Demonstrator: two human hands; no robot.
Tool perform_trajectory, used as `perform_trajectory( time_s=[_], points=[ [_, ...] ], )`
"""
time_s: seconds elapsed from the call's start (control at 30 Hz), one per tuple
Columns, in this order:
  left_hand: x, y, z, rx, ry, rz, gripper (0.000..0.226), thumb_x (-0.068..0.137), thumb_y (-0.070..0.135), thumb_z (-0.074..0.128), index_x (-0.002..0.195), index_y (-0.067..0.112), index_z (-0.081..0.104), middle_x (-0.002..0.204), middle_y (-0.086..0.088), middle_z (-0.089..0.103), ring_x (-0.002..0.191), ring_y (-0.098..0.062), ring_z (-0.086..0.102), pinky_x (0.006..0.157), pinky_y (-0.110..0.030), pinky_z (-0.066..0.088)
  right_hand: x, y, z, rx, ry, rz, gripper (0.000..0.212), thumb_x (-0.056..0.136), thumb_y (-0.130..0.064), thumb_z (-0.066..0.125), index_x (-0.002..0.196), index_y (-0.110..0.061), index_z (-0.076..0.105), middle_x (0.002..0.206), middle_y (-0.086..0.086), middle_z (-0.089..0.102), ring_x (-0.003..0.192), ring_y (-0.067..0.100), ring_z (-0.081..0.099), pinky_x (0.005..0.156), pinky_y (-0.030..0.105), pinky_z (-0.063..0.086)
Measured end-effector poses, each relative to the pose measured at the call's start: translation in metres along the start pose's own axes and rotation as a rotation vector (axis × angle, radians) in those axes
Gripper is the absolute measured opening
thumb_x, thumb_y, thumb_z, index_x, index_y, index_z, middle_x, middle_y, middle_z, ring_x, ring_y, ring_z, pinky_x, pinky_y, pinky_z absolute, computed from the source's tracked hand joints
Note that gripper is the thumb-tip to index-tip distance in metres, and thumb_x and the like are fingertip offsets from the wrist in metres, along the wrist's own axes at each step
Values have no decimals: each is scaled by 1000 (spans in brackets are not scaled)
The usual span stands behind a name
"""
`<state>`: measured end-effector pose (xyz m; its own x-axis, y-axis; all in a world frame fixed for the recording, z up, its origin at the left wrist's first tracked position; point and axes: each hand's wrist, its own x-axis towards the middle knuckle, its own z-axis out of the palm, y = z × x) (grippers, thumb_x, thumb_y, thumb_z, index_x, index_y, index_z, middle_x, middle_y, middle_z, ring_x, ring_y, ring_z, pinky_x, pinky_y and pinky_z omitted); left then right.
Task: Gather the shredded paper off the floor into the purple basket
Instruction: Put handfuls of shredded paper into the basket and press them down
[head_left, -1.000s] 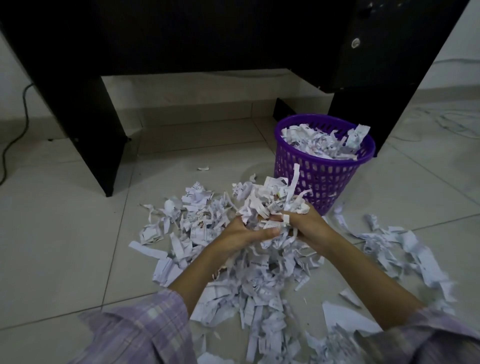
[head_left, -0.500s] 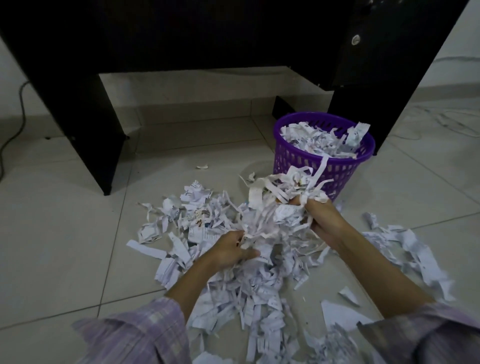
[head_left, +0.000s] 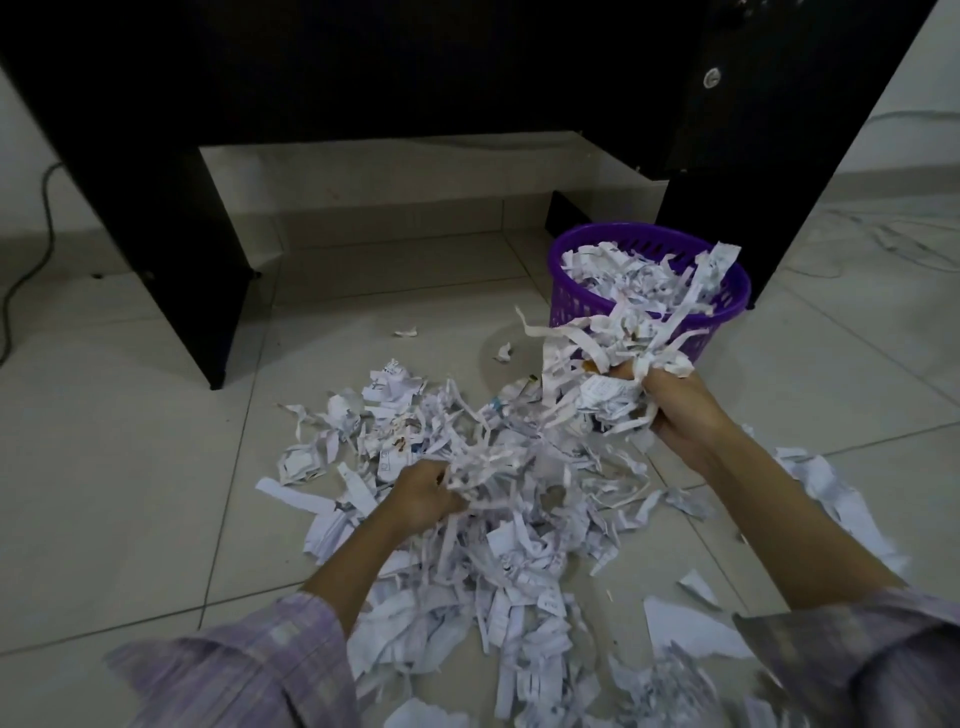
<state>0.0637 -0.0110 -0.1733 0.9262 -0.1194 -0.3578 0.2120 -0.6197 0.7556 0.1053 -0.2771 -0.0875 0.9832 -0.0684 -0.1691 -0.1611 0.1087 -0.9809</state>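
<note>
A purple basket (head_left: 724, 304) stands on the tiled floor at the right, heaped with white shredded paper. My right hand (head_left: 680, 413) grips a bundle of paper strips (head_left: 605, 364) lifted off the floor, just in front of the basket's near wall. My left hand (head_left: 423, 493) is lower, in the middle of the pile of shredded paper (head_left: 498, 545) on the floor, its fingers curled into strips there. More shreds trail between the two hands.
A black desk (head_left: 156, 218) stands behind the pile, its left leg panel on the floor and its right panel behind the basket. A dark cable (head_left: 31, 260) runs down the wall at far left. Loose scraps (head_left: 831, 493) lie right of my right arm.
My right hand has lifted its bundle of strips up and to the right, toward the basket. My left hand has dropped back to the pile and stayed in it.
</note>
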Motion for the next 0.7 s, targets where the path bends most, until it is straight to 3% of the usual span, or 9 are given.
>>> perform_trajectory(
  time_s=[0.07, 0.17, 0.27, 0.37, 0.47, 0.57, 0.7],
  points=[
    [-1, 7, -2, -15, -1, 10, 22, 84, 15, 70, 104, 12, 59, 97, -5, 55, 86, -17, 53, 69, -23, 37, -2, -2, 2, -23, 20, 12, 30, 91, -9, 56, 115, 6, 63, 115, 30, 64, 107, 49, 60, 93, 65, 44],
    [-3, 20, -2, -8, -42, 61, 57, 83, 19, 72, 134, 18, 48, 129, 4, 48, 119, -13, 46, 87, -22, 36, -3, -5, 6, -37, 7, 16, 33, 88, -9, 59, 118, 4, 63, 114, 26, 66, 100, 42, 64, 86, 55, 50],
    [-7, 35, 6, -95, -101, 141, 58, 83, 24, 71, 136, 20, 47, 136, 4, 49, 125, -12, 45, 93, -22, 36, -6, -4, 11, -25, -4, 41, 29, 89, -8, 57, 116, 1, 65, 111, 22, 68, 105, 38, 65, 94, 58, 48],
    [-8, 50, 19, -88, -111, 206, 52, 85, 32, 70, 131, 15, 54, 125, 4, 55, 114, -9, 51, 88, -19, 38, -9, 0, 18, -15, -51, 45, 22, 93, -9, 54, 110, -2, 67, 109, 17, 70, 101, 32, 67, 92, 52, 51],
    [-6, 57, 32, 82, -75, 282, 21, 93, 24, 59, 97, 6, 68, 82, 0, 62, 75, -11, 57, 64, -11, 39, -12, 0, 24, 10, -51, 39, 25, 96, -9, 51, 115, 1, 64, 110, 19, 68, 102, 34, 66, 93, 54, 49],
    [-3, 47, 39, 160, -36, 248, 29, 95, 18, 55, 76, 1, 67, 62, -1, 57, 56, -11, 50, 59, -21, 39, -11, -5, 24, 10, -31, 41, 16, 92, -6, 54, 98, -6, 69, 103, 16, 69, 95, 32, 66, 91, 52, 49],
    [-1, 26, 32, 250, -27, 142, 39, 94, 15, 54, 55, 14, 55, 51, 5, 49, 46, -7, 44, 52, -20, 36, -9, -8, 18, -13, 35, 58, 23, 96, -8, 46, 107, -8, 67, 118, 23, 65, 98, 36, 64, 79, 46, 54]
  ],
)
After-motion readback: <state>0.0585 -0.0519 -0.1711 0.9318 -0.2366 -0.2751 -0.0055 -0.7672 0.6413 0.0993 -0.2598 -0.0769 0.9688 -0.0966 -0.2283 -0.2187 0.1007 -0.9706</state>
